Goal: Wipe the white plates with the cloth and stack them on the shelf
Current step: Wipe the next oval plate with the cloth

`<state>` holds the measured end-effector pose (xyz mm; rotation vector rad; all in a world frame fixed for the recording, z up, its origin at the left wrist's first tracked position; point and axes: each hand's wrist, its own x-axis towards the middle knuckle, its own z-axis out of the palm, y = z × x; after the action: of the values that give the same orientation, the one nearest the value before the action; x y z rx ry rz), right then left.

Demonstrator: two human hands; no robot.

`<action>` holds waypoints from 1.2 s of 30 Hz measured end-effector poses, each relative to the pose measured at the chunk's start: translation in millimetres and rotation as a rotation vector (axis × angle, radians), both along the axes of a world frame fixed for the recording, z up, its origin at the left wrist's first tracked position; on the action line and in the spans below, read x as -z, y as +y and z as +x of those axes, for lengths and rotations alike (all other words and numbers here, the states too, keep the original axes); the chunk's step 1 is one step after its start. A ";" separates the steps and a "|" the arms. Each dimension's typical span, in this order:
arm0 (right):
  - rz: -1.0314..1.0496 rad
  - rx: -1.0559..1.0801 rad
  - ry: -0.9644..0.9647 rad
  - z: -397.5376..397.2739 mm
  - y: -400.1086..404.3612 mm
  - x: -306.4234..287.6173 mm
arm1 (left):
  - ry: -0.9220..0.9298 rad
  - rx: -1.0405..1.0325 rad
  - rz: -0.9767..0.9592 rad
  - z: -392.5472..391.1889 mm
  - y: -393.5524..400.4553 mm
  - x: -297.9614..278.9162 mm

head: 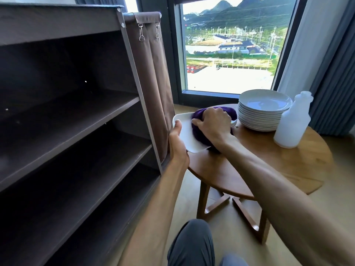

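The left hand [177, 144] holds a white plate [185, 131] by its edge above the table [299, 160], and the right hand [213, 124] squeezes the purple cloth [199, 131] on it, so rub gently all over.

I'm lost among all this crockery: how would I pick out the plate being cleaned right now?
Start at the round wooden table by the window. Left of the tall plate stack, one plate is held tilted over the table's edge by the left hand. Only it has the purple cloth pressed on it, by the right hand.
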<state>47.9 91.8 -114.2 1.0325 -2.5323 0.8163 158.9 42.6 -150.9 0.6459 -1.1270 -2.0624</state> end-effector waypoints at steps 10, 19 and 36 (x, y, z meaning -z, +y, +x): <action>-0.089 -0.440 0.051 -16.7 28.9 22.0 | 0.074 -0.056 0.234 -2.0 -1.5 9.0; -0.504 -0.226 -0.174 11.2 11.0 23.3 | 0.042 -0.015 0.034 -10.3 19.8 7.3; -0.299 -0.033 -0.269 -12.5 19.9 49.8 | 0.078 -0.041 -0.278 12.1 11.0 -3.4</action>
<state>35.3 111.7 -164.0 0.9194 -2.4999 1.3766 171.0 53.6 -147.5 0.4445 -1.3128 -1.8353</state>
